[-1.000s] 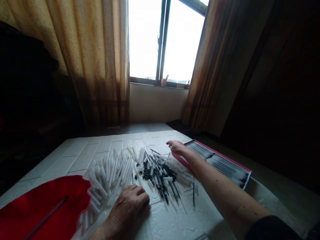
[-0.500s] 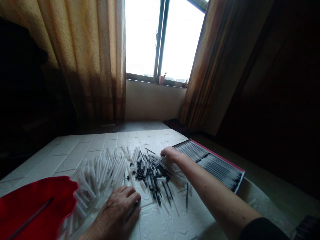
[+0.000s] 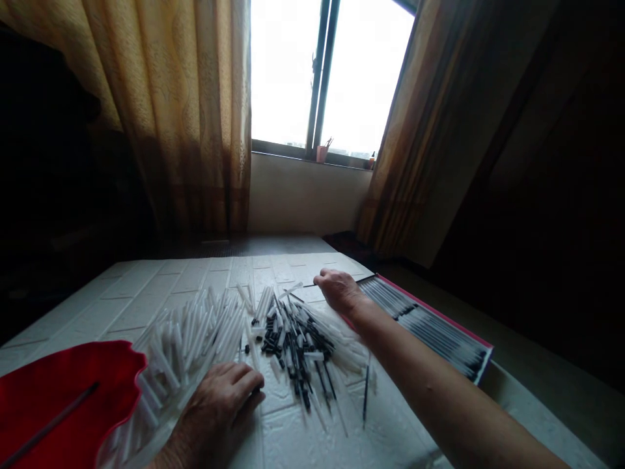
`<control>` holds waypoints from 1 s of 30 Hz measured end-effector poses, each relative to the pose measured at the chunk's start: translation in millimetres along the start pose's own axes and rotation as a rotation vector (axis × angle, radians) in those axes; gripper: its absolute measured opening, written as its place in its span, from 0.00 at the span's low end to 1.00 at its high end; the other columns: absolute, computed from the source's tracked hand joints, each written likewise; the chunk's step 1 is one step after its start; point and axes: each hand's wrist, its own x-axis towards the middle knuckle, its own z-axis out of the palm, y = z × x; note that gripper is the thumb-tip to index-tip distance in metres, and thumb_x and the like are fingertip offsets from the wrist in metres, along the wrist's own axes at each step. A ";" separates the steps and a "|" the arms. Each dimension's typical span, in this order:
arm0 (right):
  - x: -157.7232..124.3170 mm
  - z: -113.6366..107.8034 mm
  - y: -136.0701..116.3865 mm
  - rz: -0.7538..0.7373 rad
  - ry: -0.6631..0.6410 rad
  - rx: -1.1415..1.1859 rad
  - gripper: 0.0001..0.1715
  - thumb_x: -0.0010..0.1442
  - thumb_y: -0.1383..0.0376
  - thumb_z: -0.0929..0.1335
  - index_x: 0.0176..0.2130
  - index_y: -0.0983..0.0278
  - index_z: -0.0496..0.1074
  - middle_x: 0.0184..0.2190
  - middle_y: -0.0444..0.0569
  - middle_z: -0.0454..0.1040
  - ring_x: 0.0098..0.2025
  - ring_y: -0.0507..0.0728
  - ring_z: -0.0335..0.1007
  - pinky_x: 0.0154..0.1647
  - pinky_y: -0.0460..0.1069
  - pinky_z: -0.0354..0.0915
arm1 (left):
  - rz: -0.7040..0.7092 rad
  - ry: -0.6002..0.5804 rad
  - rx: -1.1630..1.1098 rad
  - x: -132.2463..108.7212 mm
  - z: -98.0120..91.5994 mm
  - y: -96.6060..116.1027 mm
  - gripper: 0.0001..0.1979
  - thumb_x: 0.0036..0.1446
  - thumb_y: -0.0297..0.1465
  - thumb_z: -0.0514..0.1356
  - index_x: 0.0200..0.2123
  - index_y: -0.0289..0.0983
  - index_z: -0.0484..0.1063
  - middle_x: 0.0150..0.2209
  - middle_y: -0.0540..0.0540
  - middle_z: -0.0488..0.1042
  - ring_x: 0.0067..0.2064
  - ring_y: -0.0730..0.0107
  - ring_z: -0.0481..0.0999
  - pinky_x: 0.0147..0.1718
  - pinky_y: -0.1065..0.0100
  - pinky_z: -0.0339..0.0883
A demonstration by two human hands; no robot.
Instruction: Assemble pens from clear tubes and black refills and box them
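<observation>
My right hand [image 3: 336, 288] is raised over the far right of the pile, its fingers pinched on a pen refill whose thin dark end sticks out to the left. Below it lie loose pen refills [image 3: 336, 319], mixed with small black and clear pen parts [image 3: 297, 335]. My left hand [image 3: 222, 400] rests on the near side of the table, fingers curled. Something small and dark shows at its fingertips, too hidden to name. Just beyond it is a heap of clear pen barrels [image 3: 195, 332].
A red scalloped dish [image 3: 114, 378] at the near left holds one slim pen-like stick [image 3: 53, 420]. At the right lies a pink-edged box [image 3: 434, 309] with rows of pens. The white brick-patterned table [image 3: 146, 280] reaches toward the curtains [image 3: 195, 130] and window.
My right hand has risen out of the pile, with a thin dark refill end now showing from its fingers. My left hand stays low, shifted slightly left in view. The view has tilted a little.
</observation>
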 end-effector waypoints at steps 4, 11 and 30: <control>-11.6 10.7 -13.9 0.015 0.137 0.120 0.14 0.65 0.67 0.62 0.46 0.60 0.74 0.41 0.50 0.77 0.41 0.57 0.75 0.39 0.48 0.65 | 0.011 0.018 0.048 3.6 -1.1 -0.7 0.03 0.62 0.30 0.56 0.36 0.42 0.70 0.32 0.49 0.76 0.34 0.58 0.76 0.36 0.58 0.67; -31.8 53.1 -21.7 0.056 0.302 0.341 0.14 0.58 0.68 0.67 0.43 0.59 0.76 0.37 0.46 0.80 0.37 0.55 0.76 0.37 0.45 0.65 | 0.005 0.026 0.059 8.9 -2.2 0.8 0.09 0.61 0.25 0.53 0.38 0.42 0.72 0.36 0.48 0.79 0.38 0.58 0.78 0.39 0.57 0.70; -58.4 67.4 -38.3 -0.182 0.806 0.561 0.14 0.67 0.67 0.60 0.44 0.64 0.73 0.33 0.52 0.76 0.36 0.58 0.72 0.40 0.50 0.66 | -0.027 -0.050 0.270 11.5 -4.3 9.3 0.08 0.59 0.22 0.57 0.37 0.40 0.71 0.34 0.48 0.78 0.37 0.61 0.77 0.39 0.61 0.69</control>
